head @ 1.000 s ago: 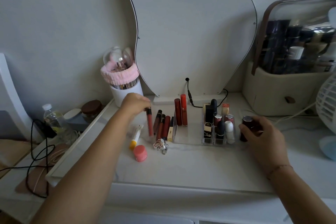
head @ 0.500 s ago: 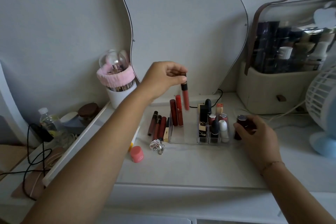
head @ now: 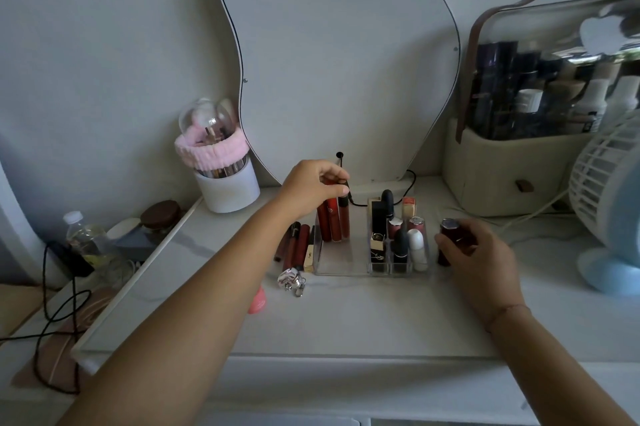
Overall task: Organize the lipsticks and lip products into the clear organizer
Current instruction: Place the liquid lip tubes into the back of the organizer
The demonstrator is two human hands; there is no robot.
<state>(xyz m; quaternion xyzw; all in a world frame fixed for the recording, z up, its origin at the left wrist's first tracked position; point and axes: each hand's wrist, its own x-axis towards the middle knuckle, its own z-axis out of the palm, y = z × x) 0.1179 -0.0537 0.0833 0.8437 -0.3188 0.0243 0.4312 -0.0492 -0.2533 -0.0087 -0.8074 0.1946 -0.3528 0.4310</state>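
The clear organizer [head: 341,268] sits mid-table under the mirror. My left hand [head: 313,185] pinches the top of a red lip gloss tube [head: 343,219], which stands upright in the organizer's left section beside two other red tubes [head: 329,221]. Several lipsticks [head: 398,238] fill the right compartments. My right hand [head: 474,252] grips a dark red lipstick [head: 448,233] standing just right of the organizer. More tubes [head: 294,245] and a gold-cased lipstick [head: 309,254] lie on the table left of it.
A silver keychain charm [head: 291,280] and a pink round pot [head: 258,301] lie near my left forearm. A white brush cup [head: 227,186] stands at back left, a beige cosmetics case [head: 512,176] and a fan [head: 609,204] at right. Cables trail off the left edge.
My left hand picked a lip gloss tube from the row on the table, lifted it over, and lowered it into the organizer's left section. My right hand stayed on the dark lipstick.
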